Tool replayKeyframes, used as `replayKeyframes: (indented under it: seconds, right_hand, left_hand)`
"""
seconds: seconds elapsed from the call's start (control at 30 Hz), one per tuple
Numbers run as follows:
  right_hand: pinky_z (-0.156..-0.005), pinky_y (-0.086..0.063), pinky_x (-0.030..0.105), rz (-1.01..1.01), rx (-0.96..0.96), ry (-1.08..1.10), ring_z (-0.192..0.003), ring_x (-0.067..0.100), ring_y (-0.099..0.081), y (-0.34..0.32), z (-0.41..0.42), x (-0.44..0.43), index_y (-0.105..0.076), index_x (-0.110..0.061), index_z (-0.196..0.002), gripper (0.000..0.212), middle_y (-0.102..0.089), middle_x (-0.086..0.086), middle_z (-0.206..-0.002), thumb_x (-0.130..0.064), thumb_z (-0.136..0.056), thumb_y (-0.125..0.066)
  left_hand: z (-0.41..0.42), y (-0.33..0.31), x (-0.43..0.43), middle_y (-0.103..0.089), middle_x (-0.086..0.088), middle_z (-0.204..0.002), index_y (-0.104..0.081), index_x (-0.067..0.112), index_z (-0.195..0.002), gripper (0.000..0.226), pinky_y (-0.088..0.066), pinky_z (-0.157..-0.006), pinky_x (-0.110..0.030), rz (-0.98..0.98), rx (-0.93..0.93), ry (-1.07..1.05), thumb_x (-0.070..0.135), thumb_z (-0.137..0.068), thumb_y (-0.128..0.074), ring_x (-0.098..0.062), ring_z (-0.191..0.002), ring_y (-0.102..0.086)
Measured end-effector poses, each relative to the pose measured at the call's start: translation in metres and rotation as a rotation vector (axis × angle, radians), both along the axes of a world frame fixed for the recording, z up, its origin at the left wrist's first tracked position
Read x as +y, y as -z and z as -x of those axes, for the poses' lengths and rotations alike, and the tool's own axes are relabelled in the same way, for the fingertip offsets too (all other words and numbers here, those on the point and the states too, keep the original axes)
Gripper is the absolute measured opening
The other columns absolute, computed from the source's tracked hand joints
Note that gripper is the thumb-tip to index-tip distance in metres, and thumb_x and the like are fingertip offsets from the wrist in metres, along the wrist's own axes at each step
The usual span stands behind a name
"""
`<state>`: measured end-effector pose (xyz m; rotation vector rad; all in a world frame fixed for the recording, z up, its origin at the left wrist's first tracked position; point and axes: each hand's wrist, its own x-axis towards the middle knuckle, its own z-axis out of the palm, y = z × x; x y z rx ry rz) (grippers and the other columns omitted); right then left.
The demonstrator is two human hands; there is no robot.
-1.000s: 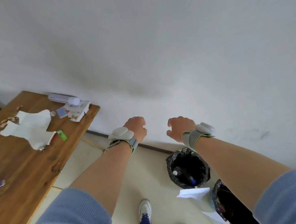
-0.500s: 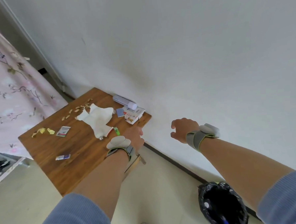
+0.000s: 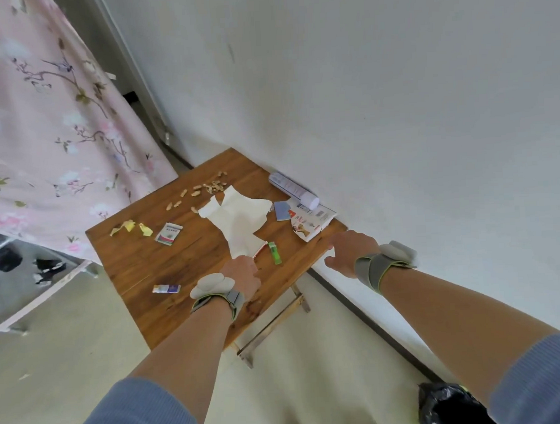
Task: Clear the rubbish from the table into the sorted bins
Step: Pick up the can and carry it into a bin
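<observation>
From the head camera, both arms reach out over a wooden table (image 3: 164, 260) set against a white wall (image 3: 396, 108). The left hand (image 3: 244, 273) hangs above the near end of a torn white paper sheet (image 3: 238, 219), fingers curled under; whether it grips anything cannot be told. The right hand (image 3: 350, 252) hovers at the table's right edge, loosely curled and holding nothing. Rubbish lies scattered across the tabletop: a green lighter (image 3: 275, 252), a printed carton (image 3: 311, 221), a white tube (image 3: 293, 190) by the wall, peanut shells (image 3: 211, 188), yellow wrapper scraps (image 3: 131, 226), a small packet (image 3: 169, 234), and a little tube (image 3: 166, 288). A black-lined bin (image 3: 444, 407) sits on the floor at lower right.
</observation>
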<state>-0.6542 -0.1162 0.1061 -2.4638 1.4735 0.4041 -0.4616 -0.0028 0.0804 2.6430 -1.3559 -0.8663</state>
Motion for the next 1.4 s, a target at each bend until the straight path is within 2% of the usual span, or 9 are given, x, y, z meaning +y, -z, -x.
replayKeyframes:
  seconds: [0.17, 0.27, 0.33, 0.5, 0.6, 0.93, 1.0, 1.07, 1.4]
  right_hand:
    - [-0.069, -0.051, 0.029, -0.017, 0.024, -0.068, -0.087, 0.022, -0.063, 0.031, -0.038, -0.047, -0.058, -0.025, -0.115, 0.028, -0.065, -0.001, -0.110, -0.030, -0.088, -0.050]
    - [-0.080, -0.054, 0.033, -0.043, 0.037, -0.091, -0.097, 0.024, -0.063, 0.047, -0.060, -0.082, -0.052, -0.024, -0.125, 0.037, -0.062, 0.003, -0.120, -0.034, -0.089, -0.053]
    - [-0.083, -0.054, 0.035, -0.021, 0.026, -0.118, -0.101, 0.024, -0.062, 0.057, -0.071, -0.105, -0.049, -0.024, -0.129, 0.041, -0.062, 0.003, -0.118, -0.037, -0.091, -0.054]
    - [-0.088, -0.048, 0.039, -0.068, 0.054, -0.133, -0.114, 0.027, -0.057, 0.096, -0.111, -0.179, -0.040, -0.021, -0.137, 0.049, -0.055, 0.004, -0.127, -0.037, -0.093, -0.056]
    - [-0.091, -0.046, 0.041, -0.049, 0.091, -0.138, -0.119, 0.029, -0.052, 0.107, -0.125, -0.205, -0.038, -0.019, -0.138, 0.052, -0.049, 0.008, -0.132, -0.035, -0.093, -0.059]
    - [-0.098, -0.042, 0.043, -0.146, 0.111, -0.042, -0.124, 0.037, -0.046, 0.169, -0.184, -0.278, -0.033, -0.008, -0.140, 0.068, -0.044, 0.019, -0.136, -0.035, -0.087, -0.067]
    - [-0.100, -0.042, 0.043, -0.151, 0.148, -0.026, -0.123, 0.038, -0.048, 0.185, -0.191, -0.285, -0.035, -0.008, -0.138, 0.067, -0.047, 0.019, -0.135, -0.035, -0.087, -0.068]
    - [-0.099, -0.042, 0.041, -0.111, 0.186, -0.058, -0.120, 0.037, -0.051, 0.197, -0.197, -0.287, -0.038, -0.008, -0.134, 0.064, -0.052, 0.019, -0.132, -0.037, -0.085, -0.069]
    - [-0.085, -0.050, 0.037, -0.212, 0.206, 0.019, -0.111, 0.034, -0.062, 0.205, -0.219, -0.298, -0.049, -0.010, -0.130, 0.066, -0.061, 0.015, -0.126, -0.046, -0.081, -0.075]
  left_hand:
    - [-0.026, 0.015, -0.031, -0.061, -0.009, -0.122, -0.060, 0.008, -0.124, 0.034, -0.048, -0.090, -0.029, -0.068, 0.008, -0.027, 0.017, -0.092, -0.054, -0.026, -0.107, -0.060]
    - [-0.041, 0.026, -0.053, -0.062, -0.007, -0.113, -0.059, 0.008, -0.125, 0.036, -0.047, -0.080, -0.027, -0.109, 0.018, -0.085, 0.018, -0.091, -0.055, -0.024, -0.097, -0.060]
    - [-0.050, 0.032, -0.064, -0.064, -0.008, -0.115, -0.059, 0.009, -0.124, 0.036, -0.048, -0.077, -0.027, -0.114, 0.008, -0.130, 0.019, -0.089, -0.057, -0.027, -0.101, -0.063]
    - [-0.083, 0.063, -0.113, -0.056, -0.007, -0.133, -0.051, 0.014, -0.133, 0.047, -0.048, -0.088, -0.031, -0.127, 0.018, -0.312, 0.023, -0.088, -0.063, -0.027, -0.118, -0.056]
    - [-0.091, 0.080, -0.125, -0.056, -0.010, -0.131, -0.049, 0.013, -0.135, 0.050, -0.048, -0.088, -0.034, -0.105, 0.035, -0.419, 0.023, -0.088, -0.063, -0.030, -0.115, -0.057]
    - [-0.111, 0.159, -0.148, -0.053, -0.019, -0.127, -0.042, 0.003, -0.126, 0.056, -0.044, -0.086, -0.040, -0.178, 0.077, -0.686, 0.033, -0.086, -0.067, -0.037, -0.113, -0.054]
    - [-0.115, 0.172, -0.150, -0.056, -0.017, -0.123, -0.043, 0.003, -0.125, 0.059, -0.046, -0.080, -0.039, -0.196, 0.100, -0.702, 0.038, -0.084, -0.068, -0.036, -0.109, -0.057]
    - [-0.116, 0.182, -0.152, -0.059, -0.013, -0.120, -0.045, 0.005, -0.126, 0.065, -0.043, -0.073, -0.035, -0.220, 0.147, -0.702, 0.045, -0.082, -0.070, -0.034, -0.106, -0.059]
    - [-0.119, 0.194, -0.159, -0.060, -0.010, -0.124, -0.046, 0.012, -0.131, 0.067, -0.051, -0.077, -0.035, -0.208, 0.261, -0.699, 0.034, -0.076, -0.078, -0.032, -0.107, -0.060]
